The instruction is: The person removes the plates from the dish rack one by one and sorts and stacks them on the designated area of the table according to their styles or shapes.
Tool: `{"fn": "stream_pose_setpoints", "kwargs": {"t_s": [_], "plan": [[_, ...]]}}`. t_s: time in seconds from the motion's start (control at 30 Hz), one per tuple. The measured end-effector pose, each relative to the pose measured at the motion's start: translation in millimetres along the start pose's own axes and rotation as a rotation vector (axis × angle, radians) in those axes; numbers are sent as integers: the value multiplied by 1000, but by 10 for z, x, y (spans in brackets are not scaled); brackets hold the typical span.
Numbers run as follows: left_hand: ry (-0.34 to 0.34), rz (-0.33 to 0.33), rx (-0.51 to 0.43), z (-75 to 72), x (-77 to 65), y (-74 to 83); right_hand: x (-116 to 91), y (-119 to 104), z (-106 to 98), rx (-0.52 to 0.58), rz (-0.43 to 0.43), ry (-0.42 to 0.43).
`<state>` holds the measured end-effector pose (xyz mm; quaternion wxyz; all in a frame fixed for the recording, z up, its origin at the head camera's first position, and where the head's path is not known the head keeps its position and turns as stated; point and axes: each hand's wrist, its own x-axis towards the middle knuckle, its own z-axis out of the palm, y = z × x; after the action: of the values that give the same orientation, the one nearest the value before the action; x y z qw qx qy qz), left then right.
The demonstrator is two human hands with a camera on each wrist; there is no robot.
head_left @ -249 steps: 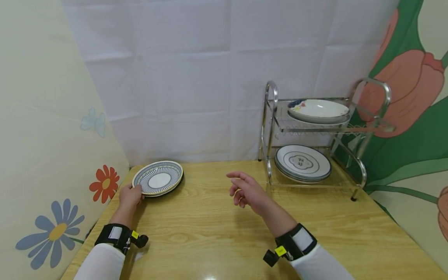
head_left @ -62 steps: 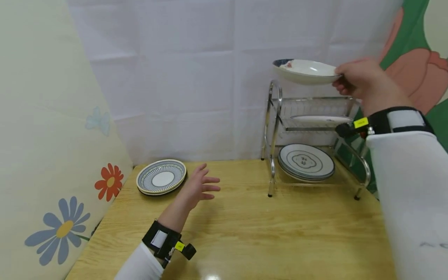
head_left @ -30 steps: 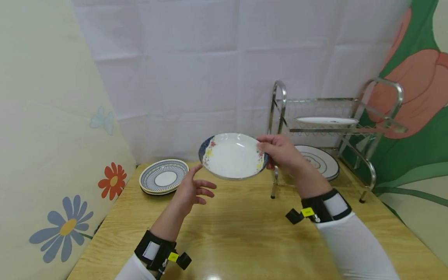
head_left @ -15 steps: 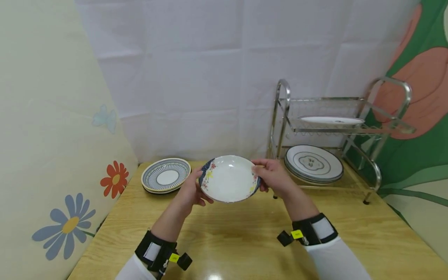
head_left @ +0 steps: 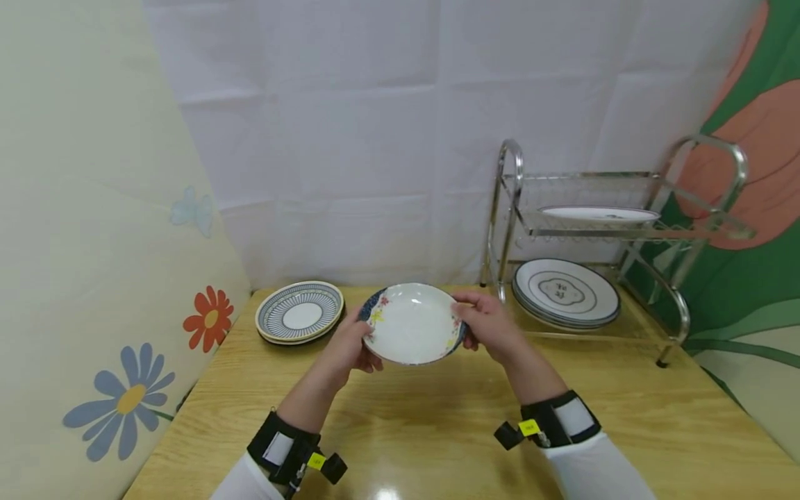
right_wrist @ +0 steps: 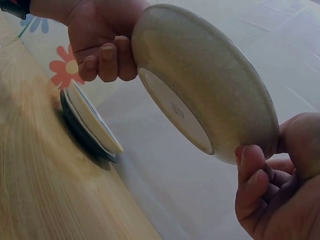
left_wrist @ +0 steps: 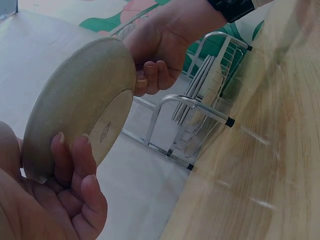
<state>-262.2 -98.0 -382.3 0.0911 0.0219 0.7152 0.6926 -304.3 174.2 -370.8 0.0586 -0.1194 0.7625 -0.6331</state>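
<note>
Both hands hold a white plate (head_left: 412, 325) above the table, its rim marked with dark blue ends and red and yellow flowers. On its left end my left hand (head_left: 347, 343) grips the rim, thumb on top and fingers beneath. My right hand (head_left: 492, 325) pinches the opposite end the same way. From below, the left wrist view shows the plate's plain underside (left_wrist: 82, 95) and foot ring, with fingers curled against it. In the right wrist view the underside (right_wrist: 200, 75) faces the camera, a small mark inside its foot ring.
A small stack of striped plates (head_left: 301, 314) lies at the table's back left. At the right stands a two-tier metal rack (head_left: 587, 232). One plate (head_left: 598, 214) lies on its upper tier and a stack of white plates (head_left: 565, 292) on the lower.
My right hand lifted the flowered plate off the rack's upper tier and brought it left and down to the middle. My left hand, earlier at the striped plates, has taken hold of its left end.
</note>
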Motion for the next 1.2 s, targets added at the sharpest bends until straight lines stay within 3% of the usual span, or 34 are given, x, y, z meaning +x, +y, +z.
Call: {"fn": "stream_pose_setpoints", "kwargs": {"t_s": [0.33, 0.5, 0.8, 1.0, 1.2], "plan": [[28, 69, 62, 44, -3, -46, 23, 70, 7, 48, 57, 45], [111, 135, 53, 73, 6, -46, 7, 71, 21, 73, 71, 20], [237, 180, 19, 36, 24, 30, -67, 27, 118, 137, 66, -62], [270, 184, 40, -84, 70, 102, -116, -3, 236, 164, 64, -170], [338, 163, 9, -352, 174, 198, -138, -29, 351, 130, 41, -247]]}}
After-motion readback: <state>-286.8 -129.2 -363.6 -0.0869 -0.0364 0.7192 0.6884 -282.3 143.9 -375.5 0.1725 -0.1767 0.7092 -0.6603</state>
